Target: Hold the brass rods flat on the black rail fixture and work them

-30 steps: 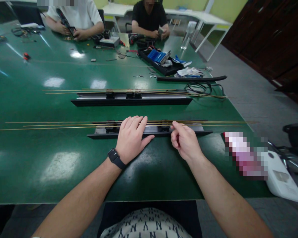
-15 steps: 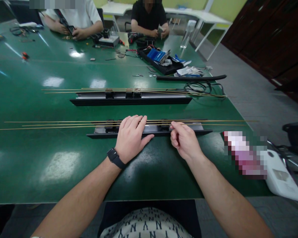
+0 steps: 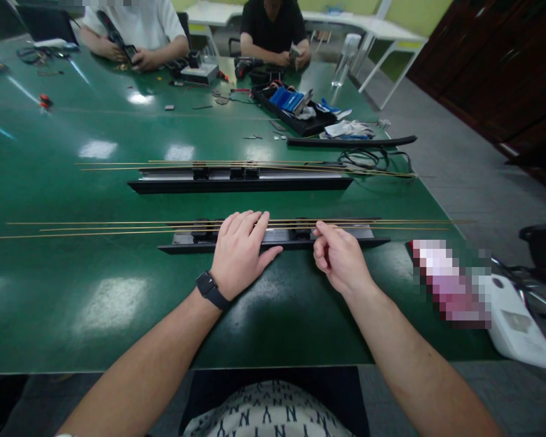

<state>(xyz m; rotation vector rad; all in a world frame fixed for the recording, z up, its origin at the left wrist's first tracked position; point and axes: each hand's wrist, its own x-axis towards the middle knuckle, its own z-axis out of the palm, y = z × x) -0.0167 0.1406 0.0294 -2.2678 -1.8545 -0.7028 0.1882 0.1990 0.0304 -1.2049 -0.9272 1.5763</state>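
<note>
A long black and grey metal profile lies crosswise on the table in front of me, with black blocks set in its channel. Several thin brass-coloured rods run lengthwise over it and stick out past both ends. My left hand rests palm down across the profile and rods, fingers stretched and thumb out to the right. To the right, my right hand is closed, its fingertips at the rods beside a black block. Whatever those fingers may pinch is hidden.
A second profile with rods lies beyond. Farther back are a black strip, a coiled cable, gloves and a black tray. At right lies a white device. Two people sit across the green table.
Both hands keep nearly the same place and pose. The right hand has shifted very slightly to the right; the profile and rods look unmoved.
</note>
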